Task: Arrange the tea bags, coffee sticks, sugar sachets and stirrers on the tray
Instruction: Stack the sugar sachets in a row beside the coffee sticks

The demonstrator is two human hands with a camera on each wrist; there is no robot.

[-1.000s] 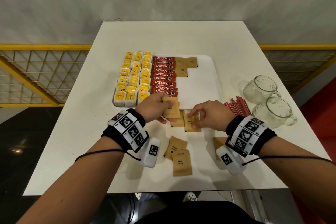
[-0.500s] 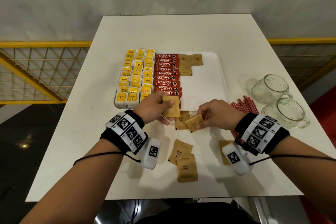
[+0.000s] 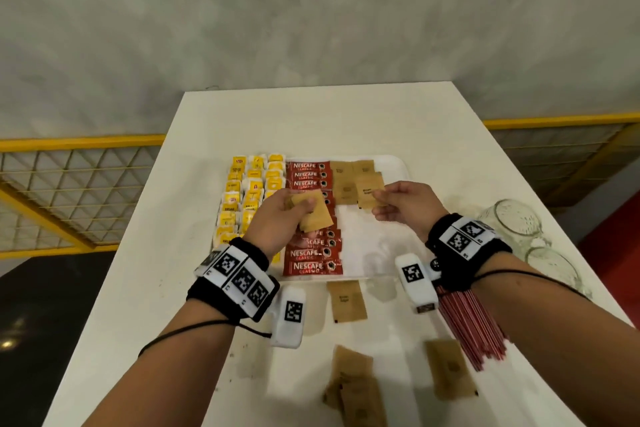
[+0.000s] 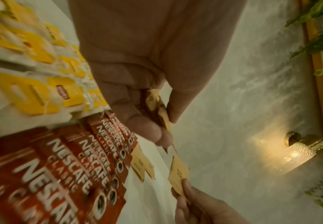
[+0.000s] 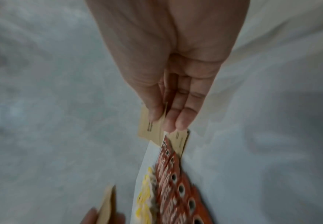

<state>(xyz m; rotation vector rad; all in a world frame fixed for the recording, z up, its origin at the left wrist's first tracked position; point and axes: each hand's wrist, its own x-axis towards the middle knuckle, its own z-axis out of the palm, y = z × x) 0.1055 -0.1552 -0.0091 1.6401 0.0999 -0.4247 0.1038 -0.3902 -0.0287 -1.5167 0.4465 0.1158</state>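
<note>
A white tray [image 3: 388, 253] holds yellow tea bags [image 3: 242, 198] on its left, red coffee sticks [image 3: 311, 255] in the middle and brown sugar sachets [image 3: 346, 184] at the far right of those rows. My left hand [image 3: 277, 215] hovers over the coffee sticks and grips a small stack of sugar sachets [image 3: 317, 215]. My right hand [image 3: 403, 206] pinches one sugar sachet [image 3: 369, 192] above the tray's sachet rows. Loose sachets [image 3: 346, 302] and red stirrers [image 3: 474, 326] lie on the table before the tray.
Two glass mugs [image 3: 512, 222] stand at the table's right edge. More loose sachets [image 3: 450, 371] lie near the front edge of the white table [image 3: 311, 121]. A yellow railing [image 3: 69, 142] runs behind on both sides.
Both hands lifted from the table in front of the tray and moved forward over it, each carrying sugar sachets. The right hand's sachet now hangs over the sachet rows.
</note>
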